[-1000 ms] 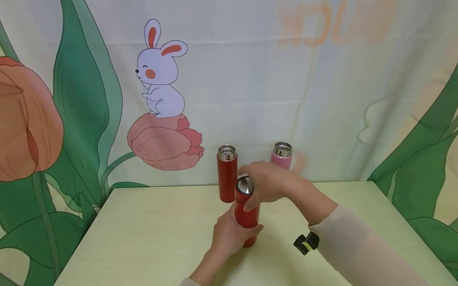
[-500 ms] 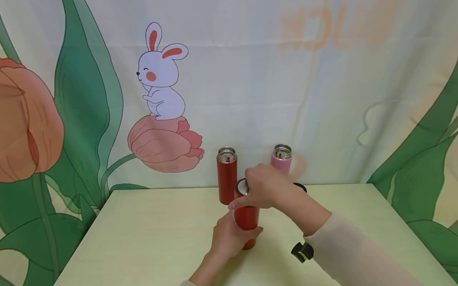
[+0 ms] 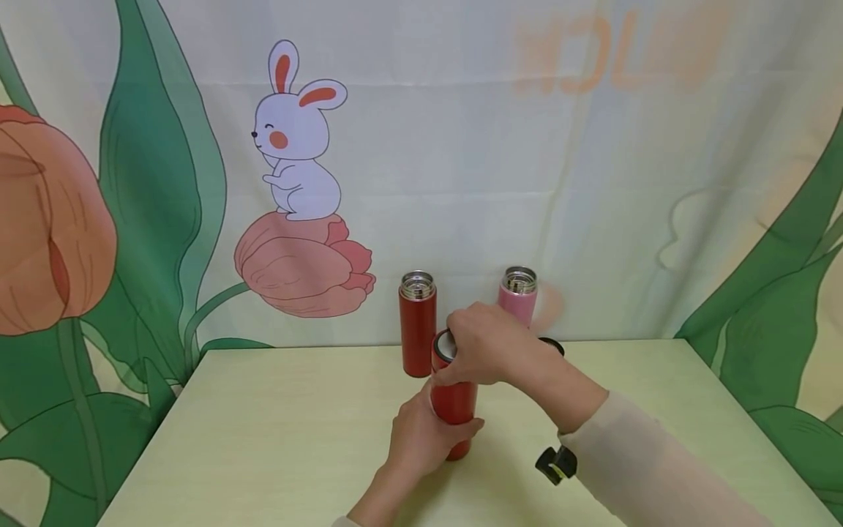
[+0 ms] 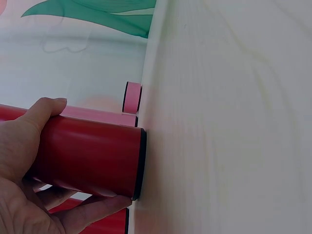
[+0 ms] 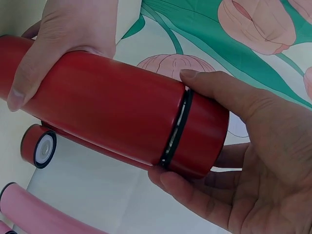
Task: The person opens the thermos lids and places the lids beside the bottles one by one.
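A red thermos bottle (image 3: 454, 402) stands upright on the table, its lower body gripped by my left hand (image 3: 424, 432). My right hand (image 3: 490, 342) holds the bottle's red lid (image 5: 207, 134) from above, thumb on one side and fingers on the other. In the right wrist view a thin gap with a dark ring shows between lid and body. The left wrist view has the left hand (image 4: 24, 151) wrapped round the body (image 4: 92, 151) near its black base. Part of the lid's shiny top (image 3: 446, 345) is hidden under the right hand.
Behind stand a lidless red thermos (image 3: 418, 322) and a lidless pink thermos (image 3: 518, 293), partly covered by the right hand. A loose red lid (image 5: 38, 146) and a pink lid (image 4: 132, 97) lie on the table (image 3: 296, 432). A printed curtain (image 3: 428, 161) hangs behind the table.
My right hand has turned around the lid; its thumb swung left across the front, then slightly back. The left hand keeps its grip low on the bottle.
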Demonstrator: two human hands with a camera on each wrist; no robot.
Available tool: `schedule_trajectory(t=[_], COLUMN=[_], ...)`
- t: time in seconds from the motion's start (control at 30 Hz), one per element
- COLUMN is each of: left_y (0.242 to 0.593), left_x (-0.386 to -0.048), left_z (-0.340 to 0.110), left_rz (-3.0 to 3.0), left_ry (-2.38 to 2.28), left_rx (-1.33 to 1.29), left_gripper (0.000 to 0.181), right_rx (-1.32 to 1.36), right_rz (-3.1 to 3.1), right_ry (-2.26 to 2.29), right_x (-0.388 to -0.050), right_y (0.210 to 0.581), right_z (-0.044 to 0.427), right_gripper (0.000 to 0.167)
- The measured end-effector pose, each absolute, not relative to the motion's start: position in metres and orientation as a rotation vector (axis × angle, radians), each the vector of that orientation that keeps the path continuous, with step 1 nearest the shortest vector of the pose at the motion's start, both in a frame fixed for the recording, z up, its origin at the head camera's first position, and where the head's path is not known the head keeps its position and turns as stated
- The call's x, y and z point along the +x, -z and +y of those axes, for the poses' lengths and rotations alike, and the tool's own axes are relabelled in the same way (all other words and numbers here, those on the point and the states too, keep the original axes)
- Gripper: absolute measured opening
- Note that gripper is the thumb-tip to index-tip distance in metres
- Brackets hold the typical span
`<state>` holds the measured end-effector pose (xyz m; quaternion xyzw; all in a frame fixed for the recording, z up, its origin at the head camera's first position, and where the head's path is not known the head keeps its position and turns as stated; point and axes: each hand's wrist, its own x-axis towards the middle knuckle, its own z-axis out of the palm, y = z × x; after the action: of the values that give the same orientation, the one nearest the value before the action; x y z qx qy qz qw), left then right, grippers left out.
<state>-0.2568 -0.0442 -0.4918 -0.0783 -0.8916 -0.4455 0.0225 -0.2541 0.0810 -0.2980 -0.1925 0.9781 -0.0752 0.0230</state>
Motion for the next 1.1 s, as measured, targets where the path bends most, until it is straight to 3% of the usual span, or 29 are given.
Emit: schedule_trajectory(t=[0.43, 0.77, 1.1], left_y=[0.494, 0.492, 0.490], left_x=[-0.254, -0.254, -0.255], left_z=[-0.041, -0.037, -0.041], left_rz=[-2.787, -2.787, -2.759], left_ry=[1.372, 1.398, 1.403], left_rx=[-0.270, -0.299, -0.241], left_gripper=[0.071, 0.070, 0.072], right_rx=[-0.704, -0.568, -0.517], right_rz=[2.937, 2.896, 2.913], right_ry=[0.293, 0.242, 0.088], right_x=[-0.256, -0.252, -0.250], right_y=[0.298, 0.292, 0.281], right_z=[0.093, 0.097, 0.083], right_gripper=[0.034, 0.073, 0.050])
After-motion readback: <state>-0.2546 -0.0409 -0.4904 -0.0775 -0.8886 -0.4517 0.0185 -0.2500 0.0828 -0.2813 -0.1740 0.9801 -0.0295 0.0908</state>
